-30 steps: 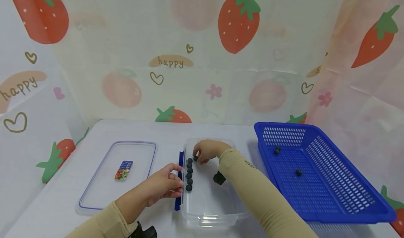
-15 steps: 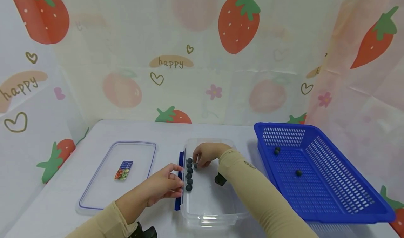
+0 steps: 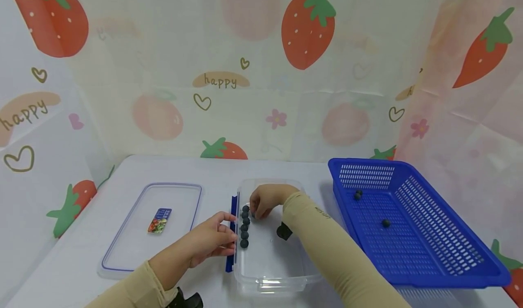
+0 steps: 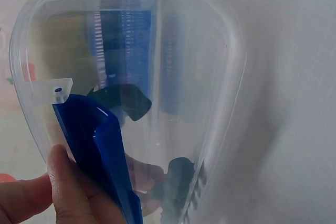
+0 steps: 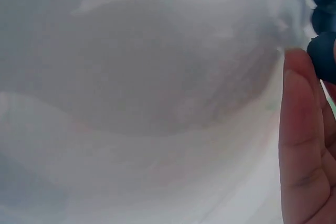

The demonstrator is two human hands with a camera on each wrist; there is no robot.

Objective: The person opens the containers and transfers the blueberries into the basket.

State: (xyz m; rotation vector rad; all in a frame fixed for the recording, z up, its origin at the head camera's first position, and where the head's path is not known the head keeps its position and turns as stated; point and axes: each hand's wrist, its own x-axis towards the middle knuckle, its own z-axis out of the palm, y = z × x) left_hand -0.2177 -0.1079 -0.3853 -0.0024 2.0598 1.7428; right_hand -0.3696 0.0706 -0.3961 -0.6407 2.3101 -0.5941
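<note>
right hand (image 3: pixel 265 201) pinching blueberry (image 5: pixel 321 56) inside clear container (image 3: pixel 282 271), left hand (image 3: pixel 208 242) gripping its clip (image 3: pixel 231 249)

We see a table (image 3: pixel 204 167) with a lid (image 3: pixel 135 235) lying flat at left, a sticker (image 3: pixel 160 220) on it. Right of the lid sits a container (image 3: pixel 286 271), a latch (image 3: pixel 232 235) on its left wall. Inside it, berries (image 3: pixel 244 226) run in a row along the left wall. Our left hand (image 3: pixel 208 242) rests at the latch, between lid and container; our right hand (image 3: pixel 265 199) is in the container's far end, beside the row. A basket (image 3: pixel 429 271) stands right of the container, with three loose berries (image 3: pixel 386 223) in it. A backdrop (image 3: pixel 261 72) stands behind the table.
</note>
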